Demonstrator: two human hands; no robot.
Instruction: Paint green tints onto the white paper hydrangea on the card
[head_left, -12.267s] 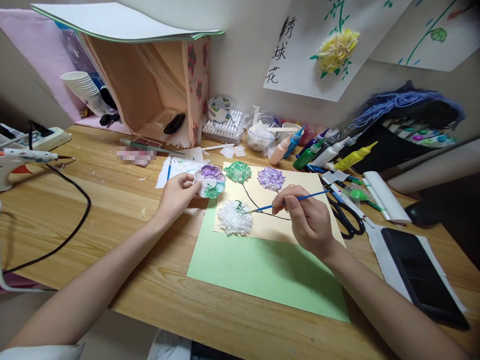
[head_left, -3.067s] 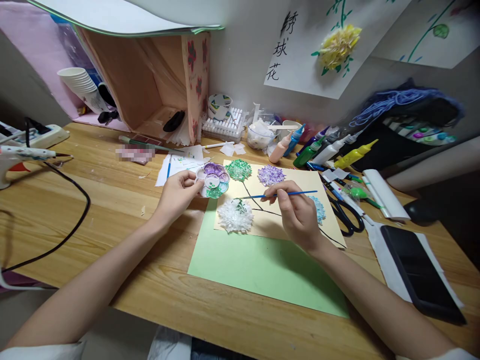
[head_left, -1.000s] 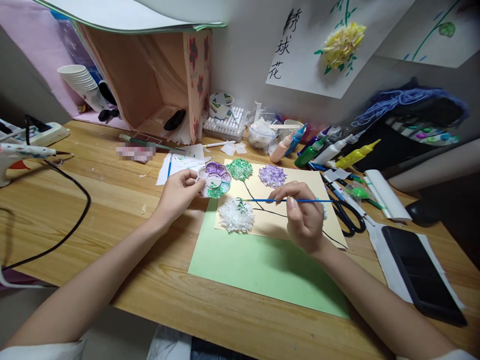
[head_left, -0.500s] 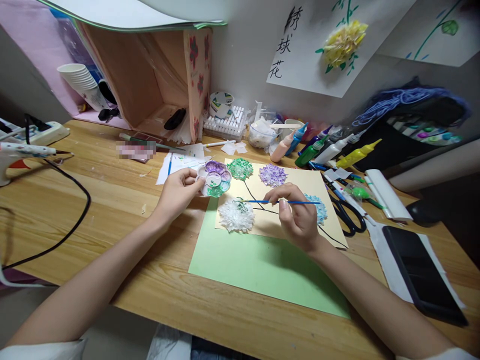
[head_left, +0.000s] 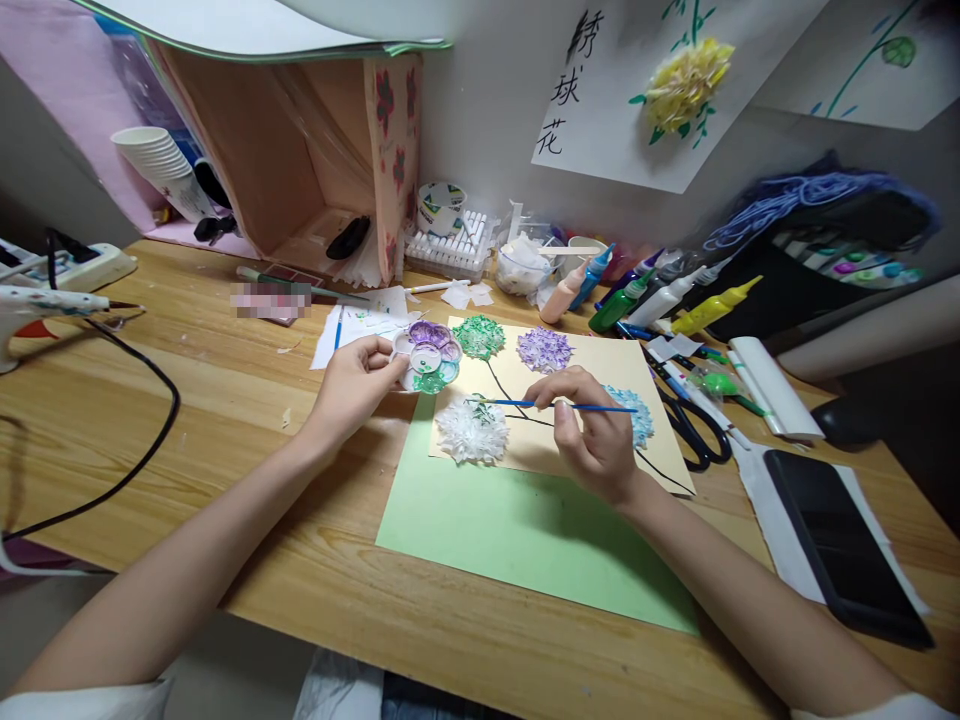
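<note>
My left hand [head_left: 360, 385] pinches the edge of a round paint palette [head_left: 426, 358] with purple, blue and green paint. My right hand [head_left: 589, 430] holds a thin blue paintbrush [head_left: 517, 403], its tip at the top of a white paper flower [head_left: 472, 435] that bears some green strokes. The flower lies on a cream sheet [head_left: 540, 455] with drawn black stems. Also on the sheet are a green flower [head_left: 480, 337], a purple flower [head_left: 545, 349] and a blue flower [head_left: 643, 418], partly behind my right hand. A green sheet [head_left: 525, 540] lies underneath.
Black scissors [head_left: 701, 430] and a dark phone [head_left: 840, 540] lie to the right. Paint bottles [head_left: 626, 300] and a marker box [head_left: 454, 250] stand at the back. At far left are a glue gun [head_left: 52, 302] and its black cable [head_left: 176, 390].
The brush tip has shifted very slightly left over the white flower. Both hands keep their hold, and the palette is nearly still.
</note>
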